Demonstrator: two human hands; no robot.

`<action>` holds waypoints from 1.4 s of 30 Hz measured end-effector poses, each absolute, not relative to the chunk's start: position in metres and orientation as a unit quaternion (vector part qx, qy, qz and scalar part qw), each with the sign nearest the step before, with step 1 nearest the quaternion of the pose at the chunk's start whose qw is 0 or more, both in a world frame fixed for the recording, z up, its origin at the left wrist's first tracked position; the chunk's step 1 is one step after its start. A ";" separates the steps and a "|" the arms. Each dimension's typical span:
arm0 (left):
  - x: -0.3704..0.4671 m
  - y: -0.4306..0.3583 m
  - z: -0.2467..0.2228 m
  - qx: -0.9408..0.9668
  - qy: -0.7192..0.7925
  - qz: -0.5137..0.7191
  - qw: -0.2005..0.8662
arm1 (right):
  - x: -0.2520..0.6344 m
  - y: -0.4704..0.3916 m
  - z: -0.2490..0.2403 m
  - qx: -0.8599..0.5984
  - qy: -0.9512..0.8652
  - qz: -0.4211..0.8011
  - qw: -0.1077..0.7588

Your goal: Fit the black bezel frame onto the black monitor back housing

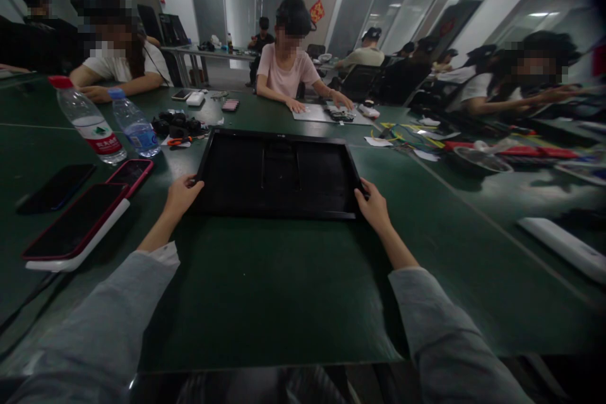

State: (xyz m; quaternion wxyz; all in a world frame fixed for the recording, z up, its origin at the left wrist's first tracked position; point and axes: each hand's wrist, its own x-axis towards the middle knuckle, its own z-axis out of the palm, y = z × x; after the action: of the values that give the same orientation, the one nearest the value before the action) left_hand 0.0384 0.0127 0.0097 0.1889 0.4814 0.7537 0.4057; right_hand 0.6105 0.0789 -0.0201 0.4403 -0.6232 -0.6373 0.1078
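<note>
A black, shallow rectangular monitor casing lies in front of me with its hollow side up. A raised rectangular outline shows in the middle of its inner face, and a small pale logo sits on its far rim. My left hand grips the casing's left edge, thumb on top of the rim. On the opposite edge, near the front corner, my right hand is closed round the rim. The fingers beneath both edges are partly hidden. Whether the casing rests fully on the green table I cannot tell.
Two plastic bottles and several phones stand or lie at left. Orange-handled pliers lie by a black bundle beyond the casing. A person works opposite at a pale board. Wires, a bowl and a white bar occupy the right.
</note>
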 end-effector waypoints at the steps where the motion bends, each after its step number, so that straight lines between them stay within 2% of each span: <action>1: 0.037 0.012 0.011 0.479 0.760 0.399 0.184 | 0.611 0.079 -0.021 -0.620 -0.638 0.114 0.441; 13: 0.028 -0.007 0.027 0.474 0.832 0.267 0.108 | 0.591 0.075 -0.020 -0.616 -0.655 0.097 0.426; 20: 0.035 -0.005 0.021 0.498 0.801 0.319 0.094 | 0.591 0.077 -0.021 -0.602 -0.664 0.093 0.434; 26: 0.034 0.003 0.012 0.523 0.748 0.385 0.139 | 0.596 0.087 -0.026 -0.566 -0.660 0.169 0.465; 33: 0.013 0.012 -0.003 0.517 0.730 0.413 0.171 | 0.609 0.070 -0.011 -0.555 -0.583 0.378 0.458; 37: 0.007 0.013 -0.006 0.547 0.698 0.409 0.215 | 0.612 0.063 -0.003 -0.550 -0.568 0.390 0.472; 42: 0.016 0.007 0.004 0.534 0.696 0.432 0.207 | 0.607 0.076 -0.010 -0.560 -0.522 0.395 0.509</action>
State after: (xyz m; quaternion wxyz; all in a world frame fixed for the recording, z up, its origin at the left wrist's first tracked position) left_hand 0.0156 0.0075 0.0037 0.2074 0.5339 0.6964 0.4324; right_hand 0.6072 0.0759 -0.0099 0.5087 -0.5598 -0.5216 0.3947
